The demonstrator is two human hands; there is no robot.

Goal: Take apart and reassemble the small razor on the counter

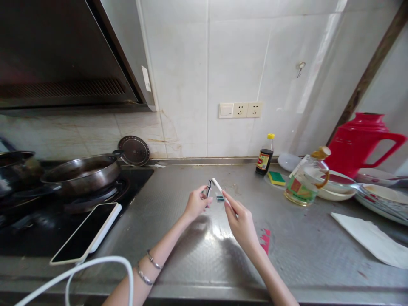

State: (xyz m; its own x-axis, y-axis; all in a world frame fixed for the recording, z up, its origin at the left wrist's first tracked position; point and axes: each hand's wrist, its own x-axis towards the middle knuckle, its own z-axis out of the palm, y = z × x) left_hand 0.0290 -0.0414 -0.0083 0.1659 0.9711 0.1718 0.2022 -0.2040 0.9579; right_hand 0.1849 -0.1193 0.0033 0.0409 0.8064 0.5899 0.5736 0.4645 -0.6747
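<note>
In front of me, over the steel counter [185, 178], both hands are raised close together. My left hand [196, 203] is closed on a slim black-and-silver piece [208, 189], held upright between thumb and fingers; its kind is unclear. Pinched in my right hand [239, 219] is a thin white stick [217, 185], tilted up and left. Its upper tip comes near the top of the black-and-silver piece; I cannot tell whether they touch. A small dark green flat item [219, 198] shows just behind the gap between my hands.
At left, a phone [86, 233] with a white cable [95, 258] lies partly over the stove, near a steel pan [83, 175]. To the right are a soy sauce bottle [264, 158], a sponge [276, 178], an oil jug [304, 182], dishes and a red thermos [353, 144].
</note>
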